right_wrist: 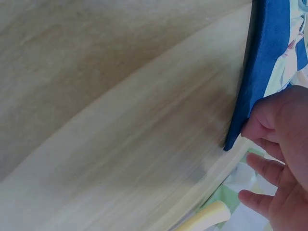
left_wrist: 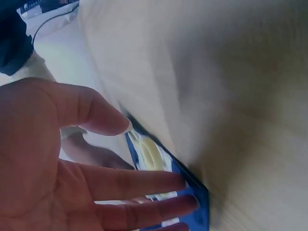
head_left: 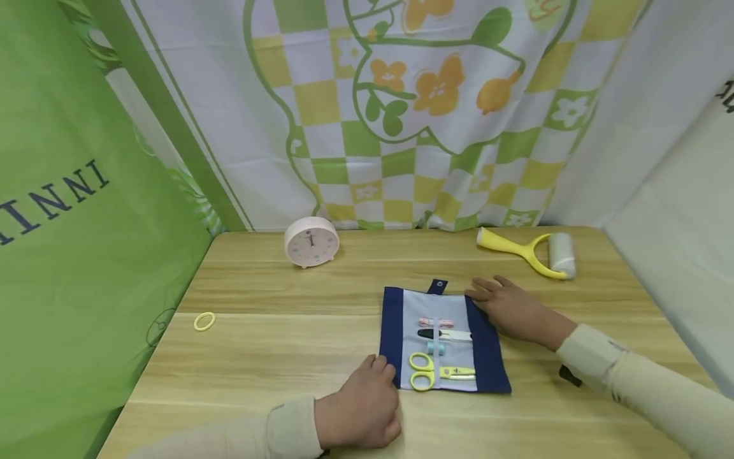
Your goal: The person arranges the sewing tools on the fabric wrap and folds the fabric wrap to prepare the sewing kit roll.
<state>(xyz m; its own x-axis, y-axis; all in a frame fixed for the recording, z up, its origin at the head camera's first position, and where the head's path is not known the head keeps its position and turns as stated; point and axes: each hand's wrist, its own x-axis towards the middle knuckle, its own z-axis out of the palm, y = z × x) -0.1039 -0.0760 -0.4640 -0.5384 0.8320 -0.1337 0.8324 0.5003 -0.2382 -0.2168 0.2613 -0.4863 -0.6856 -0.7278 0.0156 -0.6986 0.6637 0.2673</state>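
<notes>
We Are Steadying the Pouch (head_left: 487,354)

On the worktop (head_left: 275,344), our navy pouch is lying spread right of centre. This step is probably setting it flat. Our right hand (head_left: 507,309) is pinching its far right corner; our left hand (head_left: 367,405), fingers fairly straight, is resting at its near left corner. Our next move is likely calling for even handling of both edges, keeping the contents settled. Behind, we are seeing a yellow-handled roller (head_left: 524,250) and a pink clock (head_left: 311,245). Inside, yellow scissors (head_left: 450,372) and a black-and-white tool (head_left: 455,335) are lying crosswise. A yellow ring (head_left: 195,324) is sitting well left.
</notes>
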